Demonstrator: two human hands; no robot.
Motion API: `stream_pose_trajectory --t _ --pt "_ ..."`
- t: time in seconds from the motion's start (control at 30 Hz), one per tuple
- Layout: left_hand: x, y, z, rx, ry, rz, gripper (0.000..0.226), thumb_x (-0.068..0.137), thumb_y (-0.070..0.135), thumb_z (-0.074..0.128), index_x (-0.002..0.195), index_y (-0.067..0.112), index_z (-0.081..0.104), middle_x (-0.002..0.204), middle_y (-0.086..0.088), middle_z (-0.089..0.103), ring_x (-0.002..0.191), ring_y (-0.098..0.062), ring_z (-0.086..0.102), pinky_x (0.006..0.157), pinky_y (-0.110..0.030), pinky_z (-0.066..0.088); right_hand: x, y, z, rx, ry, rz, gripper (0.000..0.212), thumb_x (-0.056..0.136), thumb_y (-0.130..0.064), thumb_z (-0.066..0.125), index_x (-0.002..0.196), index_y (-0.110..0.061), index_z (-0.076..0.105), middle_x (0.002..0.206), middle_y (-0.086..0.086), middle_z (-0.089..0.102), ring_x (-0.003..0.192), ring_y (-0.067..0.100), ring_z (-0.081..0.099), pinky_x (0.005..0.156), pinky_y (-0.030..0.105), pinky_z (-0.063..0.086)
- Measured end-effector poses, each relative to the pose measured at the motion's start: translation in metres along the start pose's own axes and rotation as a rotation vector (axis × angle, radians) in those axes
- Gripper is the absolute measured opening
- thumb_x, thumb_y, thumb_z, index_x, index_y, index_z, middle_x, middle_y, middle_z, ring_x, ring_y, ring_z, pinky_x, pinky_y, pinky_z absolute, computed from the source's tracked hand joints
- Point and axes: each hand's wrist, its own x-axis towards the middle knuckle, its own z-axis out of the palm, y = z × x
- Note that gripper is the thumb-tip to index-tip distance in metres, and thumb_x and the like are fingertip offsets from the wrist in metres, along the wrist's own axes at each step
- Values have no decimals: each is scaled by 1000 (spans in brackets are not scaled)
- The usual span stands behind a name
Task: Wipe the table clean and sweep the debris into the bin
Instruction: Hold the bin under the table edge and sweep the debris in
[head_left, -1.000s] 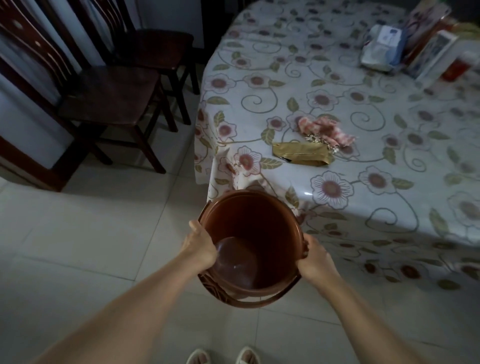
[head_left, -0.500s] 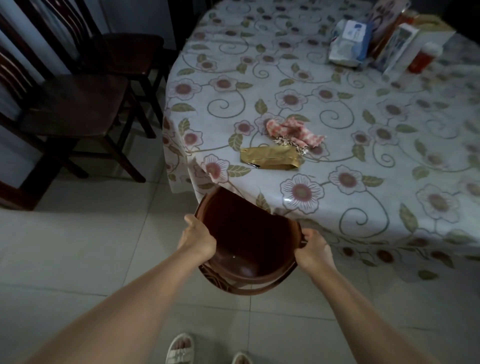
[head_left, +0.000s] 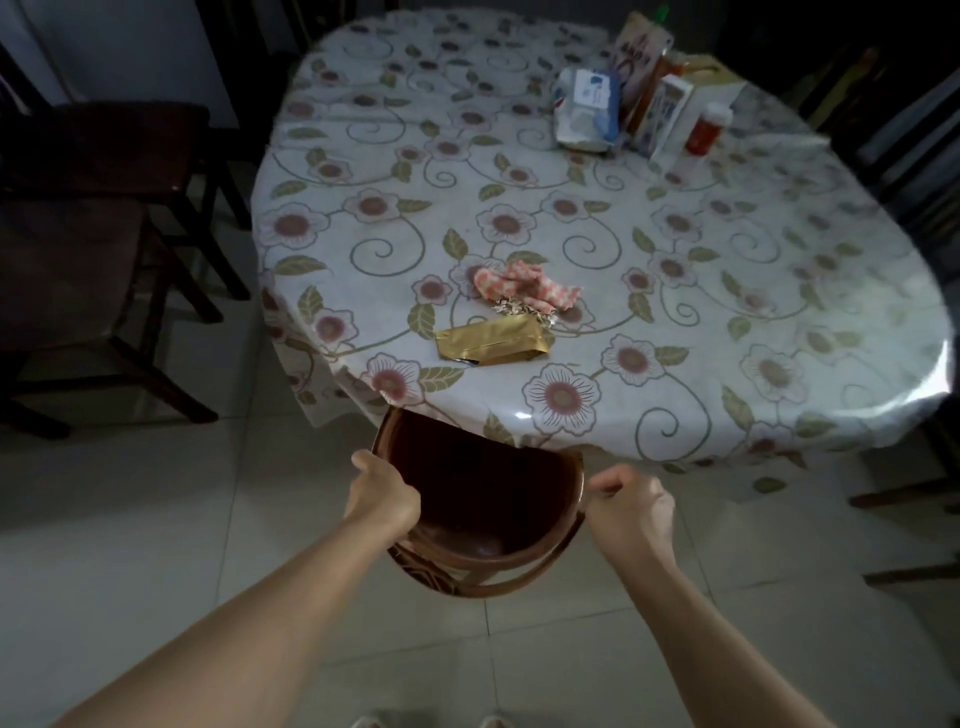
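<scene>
1. Hands first: your left hand (head_left: 383, 491) grips the near-left rim of the brown bin (head_left: 480, 525), fingers curled over the edge. Your right hand (head_left: 631, 506) is curled at the right rim, apparently pinching it or the handle there; the dim view leaves the exact hold unclear.
2. Bin position: it sits low in front of you, its far half tucked under the overhanging edge of the table (head_left: 675, 291).
3. Key relation: the debris (head_left: 524, 307), a small pale crumbly pile, lies on the tablecloth straight beyond the bin, back from the edge, slightly nearer your right hand.
4. Beside it: a crumpled pink checked cloth (head_left: 524, 283) touches the pile's far side, and a flat gold packet (head_left: 493, 343) lies between pile and table edge, its long axis running left to right.
5. Judgement: the sweep would pull toward you, and the packet stands in that path.
</scene>
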Motion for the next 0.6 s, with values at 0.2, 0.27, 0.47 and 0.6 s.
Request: stream_pose_trajectory --t 0.2,0.27,0.47,0.6 --pt "5 -3 -5 -18 -5 37 26 86 -3 39 107 6 25 121 -27 50 100 -40 56 82 -43 50 24 -38 -9 47 -5 -177 30 81 3 46 95 -14 66 113 7 57 99 19 55 75 19 39" --pt "8 -4 -5 -31 -18 46 25 85 -4 38 101 8 23 107 -23 50 88 -36 55 81 -45 54 38 -56 -10 52 -1 -235 27 85 2 48 103 -11 63 119 7 54 109 20 53 79 23 38" --pt "15 -2 -4 -14 -17 -8 26 88 -1 41 105 9 24 93 -14 48 82 -31 57 72 -41 53 96 -94 -5 52 30 -383 41 89 -1 46 126 -16 52 132 5 49 121 23 48 96 37 41" --pt "20 -3 -5 19 -30 -27 27 85 2 43 105 10 27 96 -16 52 85 -32 60 72 -40 53 131 -112 4 1 6 -481 44 88 0 47 129 -14 50 132 9 49 121 27 46 98 39 40"
